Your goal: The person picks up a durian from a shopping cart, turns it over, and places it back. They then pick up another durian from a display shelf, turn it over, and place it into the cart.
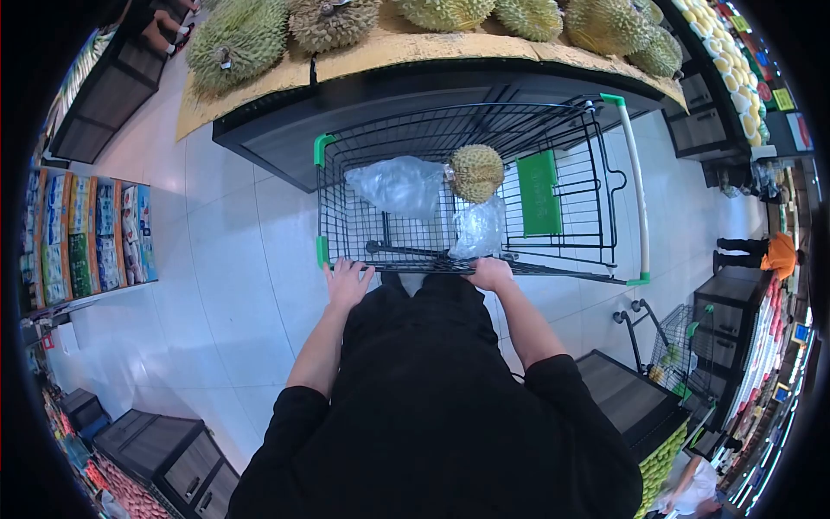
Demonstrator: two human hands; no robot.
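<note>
A black wire shopping cart (596, 173) with green corners stands in front of me. My left hand (347, 282) rests on its near handle bar, fingers spread. My right hand (489, 273) grips the same bar further right. Inside the cart lie a durian (476, 171), a clear plastic bag (396, 185) to its left and a second clear bag (479, 228) just below it. A green panel (539, 193) hangs on the cart's right side.
A black display stand (285, 130) with several durians (238, 39) lies straight beyond the cart. Shelves of packaged goods (91, 233) stand at left. Another cart (670, 350) and a person in orange (774, 253) are at right. White tiled floor (225, 285) surrounds me.
</note>
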